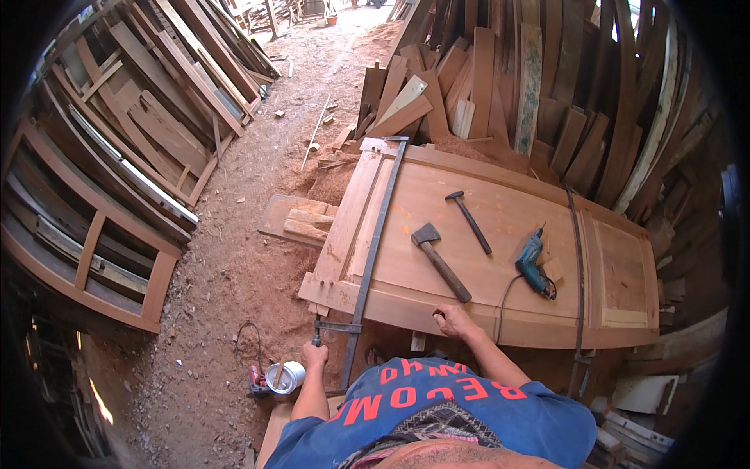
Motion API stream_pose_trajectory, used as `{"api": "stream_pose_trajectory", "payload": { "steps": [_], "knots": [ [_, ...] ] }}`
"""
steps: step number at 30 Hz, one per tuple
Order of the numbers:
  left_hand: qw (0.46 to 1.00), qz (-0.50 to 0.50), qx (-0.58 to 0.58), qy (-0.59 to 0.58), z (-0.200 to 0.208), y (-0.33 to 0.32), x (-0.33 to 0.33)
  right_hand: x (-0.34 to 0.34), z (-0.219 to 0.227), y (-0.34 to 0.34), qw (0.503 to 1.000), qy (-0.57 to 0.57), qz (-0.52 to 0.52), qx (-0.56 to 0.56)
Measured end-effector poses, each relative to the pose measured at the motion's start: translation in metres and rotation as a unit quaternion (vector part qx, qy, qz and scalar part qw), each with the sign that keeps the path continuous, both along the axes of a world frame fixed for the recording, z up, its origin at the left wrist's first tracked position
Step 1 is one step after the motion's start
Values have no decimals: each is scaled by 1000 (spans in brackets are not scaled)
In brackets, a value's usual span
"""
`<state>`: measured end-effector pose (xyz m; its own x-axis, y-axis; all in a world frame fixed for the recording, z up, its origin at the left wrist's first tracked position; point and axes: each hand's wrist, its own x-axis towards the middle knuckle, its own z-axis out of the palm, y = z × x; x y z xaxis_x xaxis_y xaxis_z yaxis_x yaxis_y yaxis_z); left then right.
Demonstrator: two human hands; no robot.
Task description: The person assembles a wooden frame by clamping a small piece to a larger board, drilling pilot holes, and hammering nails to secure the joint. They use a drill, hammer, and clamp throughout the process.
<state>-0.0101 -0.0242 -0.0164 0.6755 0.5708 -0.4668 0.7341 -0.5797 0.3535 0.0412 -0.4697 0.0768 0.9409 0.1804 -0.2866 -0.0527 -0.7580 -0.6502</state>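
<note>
A wooden panel door (414, 207) lies flat in front of me. A long metal bar clamp (375, 234) crosses its left end, and its screw end sticks out past the near edge. My left hand (315, 356) is closed around the clamp's screw handle (316, 339), just below the door's near left corner. My right hand (455, 321) is at the near edge, its fingers curled; whether something small is in them is hidden. Beyond it on the panel lie a hatchet (442, 264), a hammer (470, 223) and a teal power drill (531, 264) with its cord.
A second bar clamp (576, 258) spans the door's right part. On the floor by my left forearm are a white bucket (286, 378) and a red power tool (258, 378). Wooden frames (94, 250) lean at the left; upright boards (482, 82) crowd the far right. Sawdust covers the ground.
</note>
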Motion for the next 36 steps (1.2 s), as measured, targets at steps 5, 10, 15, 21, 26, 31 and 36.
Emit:
{"api": "stream_pose_trajectory", "payload": {
  "steps": [5, 10, 15, 21, 26, 31, 36],
  "knots": [
    [1000, -5, -1, 9, 2, -1, 1, 1, 3, 2, 1000, 6, -1, -6],
    [1000, -4, -3, 5, 6, -3, 1, 1, 8, 2, 1000, 8, 3, -5],
    [1000, -2, 7, 3, 5, -2, -1, 0, 12, 6, 1000, 8, 6, -7],
    [992, -13, 94, -82, 8, -17, -6, 0, -4, -4, 999, -32, -2, 0],
    [994, 1, 86, -70, 13, -20, -2, 0, -7, -12, 1000, -20, -16, -16],
    [998, -43, -9, -45, 2, 0, 0, -4, -14, -16, 1000, 7, -13, -24],
    [959, -22, -279, 46, -41, 45, 6, 2, -18, -6, 1000, 9, 17, -15]
  ]
}}
